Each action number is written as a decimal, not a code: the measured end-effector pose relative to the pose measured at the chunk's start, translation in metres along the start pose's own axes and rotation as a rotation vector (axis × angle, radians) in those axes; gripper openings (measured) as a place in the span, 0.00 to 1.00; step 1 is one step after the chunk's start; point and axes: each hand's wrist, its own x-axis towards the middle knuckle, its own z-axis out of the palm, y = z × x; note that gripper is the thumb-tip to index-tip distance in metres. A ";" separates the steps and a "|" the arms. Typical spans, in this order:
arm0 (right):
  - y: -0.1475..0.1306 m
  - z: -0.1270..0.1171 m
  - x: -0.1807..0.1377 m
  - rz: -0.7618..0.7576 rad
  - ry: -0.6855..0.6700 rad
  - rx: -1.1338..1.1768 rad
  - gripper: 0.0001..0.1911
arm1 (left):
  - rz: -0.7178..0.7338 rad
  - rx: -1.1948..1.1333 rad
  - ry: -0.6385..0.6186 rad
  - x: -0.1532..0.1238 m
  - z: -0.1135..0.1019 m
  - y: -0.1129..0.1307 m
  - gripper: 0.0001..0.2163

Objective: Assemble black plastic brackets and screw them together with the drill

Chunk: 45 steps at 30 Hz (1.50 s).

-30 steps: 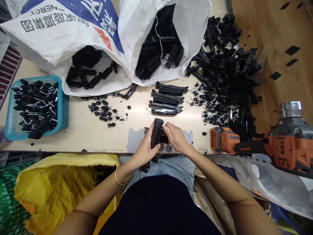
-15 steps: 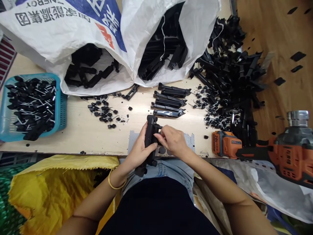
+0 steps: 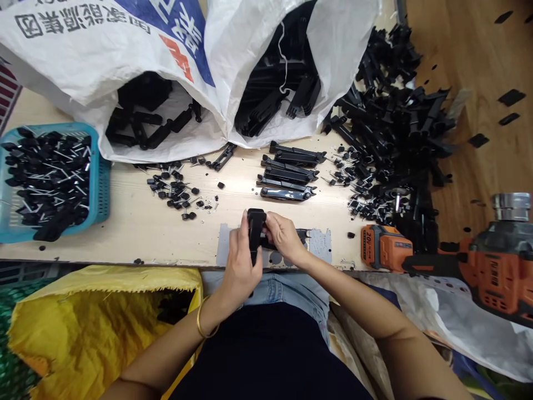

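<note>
My left hand (image 3: 240, 261) is wrapped round a long black plastic part (image 3: 255, 228), held upright over the table's near edge. My right hand (image 3: 283, 236) pinches the same part from the right side, fingers closed against it. Both hands hover above a grey metal plate (image 3: 320, 244) with round holes. Just beyond lies a neat stack of similar black parts (image 3: 287, 172). A gold bangle sits on my left wrist.
A teal basket (image 3: 100, 183) of black-headed pins stands at the left. White woven sacks (image 3: 125, 61) with black parts lie at the back. A big heap of black parts (image 3: 395, 139) fills the right. An orange cordless driver (image 3: 478, 261) lies at the right; a yellow sack (image 3: 83, 322) is below left.
The black part has been turned more upright and drawn slightly toward me. My left hand has shifted up along it, and my right hand stays pinched at its side.
</note>
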 end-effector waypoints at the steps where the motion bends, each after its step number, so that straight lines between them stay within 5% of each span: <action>1: -0.004 0.003 0.000 0.127 -0.019 0.197 0.25 | 0.095 0.094 0.036 0.001 0.000 -0.005 0.35; 5: -0.019 -0.001 0.000 0.461 -0.202 0.602 0.28 | 0.440 0.349 0.103 0.016 -0.015 -0.030 0.32; 9: -0.019 -0.009 -0.002 0.501 -0.341 0.459 0.26 | 0.566 0.310 0.000 0.025 -0.036 -0.042 0.32; 15: -0.003 -0.007 -0.004 -0.254 -0.089 -0.440 0.23 | 0.015 0.005 -0.087 0.003 -0.030 -0.021 0.35; 18: 0.008 -0.005 -0.006 -0.435 -0.086 -0.640 0.25 | -0.131 -0.094 -0.087 -0.007 -0.020 -0.015 0.35; 24: 0.004 -0.025 0.009 -0.412 -0.210 -0.792 0.22 | -0.166 -0.135 -0.122 -0.002 -0.024 -0.027 0.34; 29: -0.010 -0.113 0.061 -0.270 0.184 -1.179 0.09 | -0.342 -0.217 -0.093 0.005 -0.028 -0.056 0.35; 31: -0.005 -0.146 0.081 -0.262 0.088 -1.252 0.09 | -0.332 -0.194 -0.082 0.006 -0.024 -0.066 0.33; 35: 0.005 -0.174 0.100 -0.318 -0.116 -1.137 0.05 | -0.283 0.012 0.065 0.012 -0.022 -0.066 0.36; 39: -0.011 -0.170 0.085 -0.370 -0.016 -0.849 0.02 | -0.125 -0.075 0.239 0.026 -0.030 -0.042 0.31; 45: -0.049 -0.135 0.038 -0.190 -0.029 -0.033 0.16 | -0.109 -0.819 -0.065 0.070 -0.009 0.014 0.31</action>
